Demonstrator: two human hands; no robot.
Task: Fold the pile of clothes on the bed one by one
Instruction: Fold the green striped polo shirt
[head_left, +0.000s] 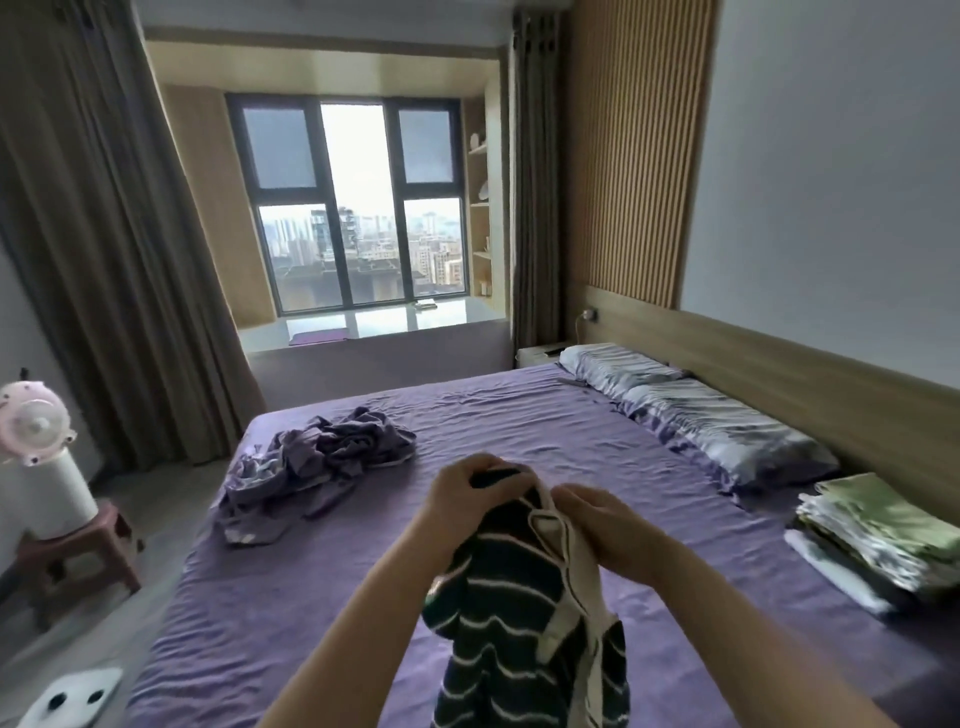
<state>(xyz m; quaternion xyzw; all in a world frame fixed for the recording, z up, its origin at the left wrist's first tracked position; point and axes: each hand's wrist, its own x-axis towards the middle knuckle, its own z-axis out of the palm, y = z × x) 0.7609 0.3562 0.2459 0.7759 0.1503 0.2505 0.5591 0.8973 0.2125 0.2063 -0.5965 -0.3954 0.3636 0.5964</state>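
Observation:
A dark striped garment with a cream edge (519, 613) hangs in the air above the bed (519, 415), held up by both hands. My left hand (462, 499) grips its top, fingers curled over the dark fabric. Close beside it, my right hand (597, 525) pinches the cream trim. A heap of crumpled purple and grey clothes (322, 462) lies on the purple sheet at the bed's far left. At the right edge sits a stack of folded clothes (883, 540), green on top.
Two pillows (727, 426) lie along the headboard on the right. To the left of the bed, a small stool (78, 561) carries a white device with a pink fan. A white object (72, 696) lies on the floor at bottom left. The window bay is beyond.

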